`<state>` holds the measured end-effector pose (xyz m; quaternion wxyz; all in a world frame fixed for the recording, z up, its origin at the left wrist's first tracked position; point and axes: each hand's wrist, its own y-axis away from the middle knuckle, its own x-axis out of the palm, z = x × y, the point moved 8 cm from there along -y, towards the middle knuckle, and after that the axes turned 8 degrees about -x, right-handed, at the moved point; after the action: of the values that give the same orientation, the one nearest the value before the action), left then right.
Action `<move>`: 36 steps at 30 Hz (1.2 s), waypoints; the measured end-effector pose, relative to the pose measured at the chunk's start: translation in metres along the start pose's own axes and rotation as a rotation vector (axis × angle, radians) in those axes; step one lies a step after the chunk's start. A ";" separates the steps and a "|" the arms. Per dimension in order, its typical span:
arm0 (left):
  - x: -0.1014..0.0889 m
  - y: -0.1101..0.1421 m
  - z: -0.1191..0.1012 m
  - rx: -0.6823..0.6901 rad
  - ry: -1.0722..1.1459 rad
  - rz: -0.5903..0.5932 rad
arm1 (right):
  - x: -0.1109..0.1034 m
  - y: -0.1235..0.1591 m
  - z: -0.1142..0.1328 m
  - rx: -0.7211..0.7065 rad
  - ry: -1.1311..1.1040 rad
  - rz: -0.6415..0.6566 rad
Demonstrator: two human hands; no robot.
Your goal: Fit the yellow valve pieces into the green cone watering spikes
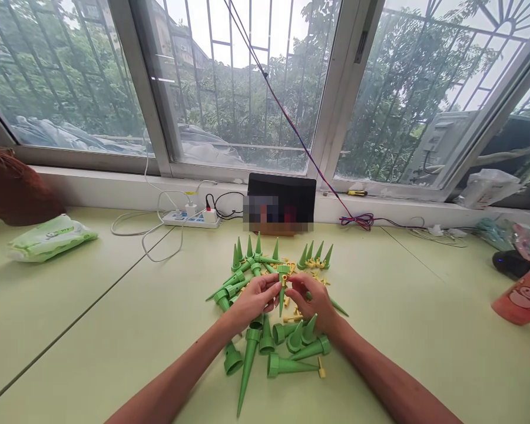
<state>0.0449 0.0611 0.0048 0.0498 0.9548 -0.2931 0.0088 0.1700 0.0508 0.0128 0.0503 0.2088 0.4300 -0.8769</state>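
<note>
On the pale-green surface, a dark screen stands behind crowded loose spikes. The left hand, fingers pinched, holds one green spike tip-down among them; the right hand, fingers curled, is beside its yellow fitting, grip unclear.

In front of the tablet, whose screen looks dark and glossy, the green spikes appear to be smooth, faintly shiny plastic, as do the yellow pieces among them, over a smooth, softly satin tabletop. Left of the tablet, the power strip looks like smooth plastic and the packet like crinkled, shiny film. Behind the tablet, the window frame resembles dull metal around glossy glass.
</note>
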 end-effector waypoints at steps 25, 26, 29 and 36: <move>-0.022 0.000 0.005 0.034 -0.130 -0.301 | -0.007 -0.008 0.011 -0.111 0.136 -0.053; -0.021 0.000 0.003 0.045 -0.128 -0.296 | -0.008 -0.008 0.011 -0.108 0.133 -0.056; -0.018 0.001 -0.002 0.102 -0.136 -0.268 | -0.008 -0.007 0.008 -0.099 0.134 -0.050; -0.018 0.008 -0.013 0.236 -0.452 -0.386 | -0.008 -0.006 0.003 -0.071 0.127 -0.052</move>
<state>0.0256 0.0657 0.0175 -0.1271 0.9697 -0.1071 -0.1790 0.1751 0.0516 0.0223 0.0076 0.2511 0.4686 -0.8469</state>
